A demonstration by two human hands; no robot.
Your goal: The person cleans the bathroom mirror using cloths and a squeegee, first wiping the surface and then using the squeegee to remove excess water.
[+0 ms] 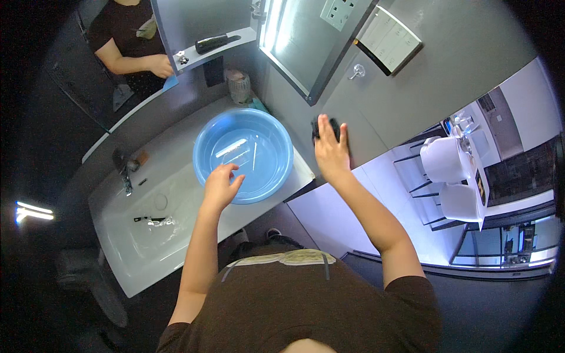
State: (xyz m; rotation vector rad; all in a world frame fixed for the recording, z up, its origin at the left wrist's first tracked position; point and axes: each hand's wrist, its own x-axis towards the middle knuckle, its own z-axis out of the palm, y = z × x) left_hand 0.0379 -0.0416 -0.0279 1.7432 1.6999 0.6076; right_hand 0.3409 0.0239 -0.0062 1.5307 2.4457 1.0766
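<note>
My right hand (332, 154) lies nearly flat against the grey wall (368, 132), fingers stretched upward. Under its fingers is a bunched black cloth (336, 127), pressed to the wall and mostly covered by the hand. A round light-blue basin (276, 167) stands on the right end of the white sink (123, 267); light reflects inside it, and it seems to hold clear water. Over the basin's near left rim hovers my left hand (220, 187), open, with its fingers loosely bent and nothing in them.
A faucet (125, 173) rises at the sink's left, with a small black object (150, 220) in the bowl. Behind the basin stands a ribbed glass jar (239, 88). A switch panel (393, 42) and clear hook (356, 72) project from the wall. White chairs (442, 160) stand right, beyond the doorway.
</note>
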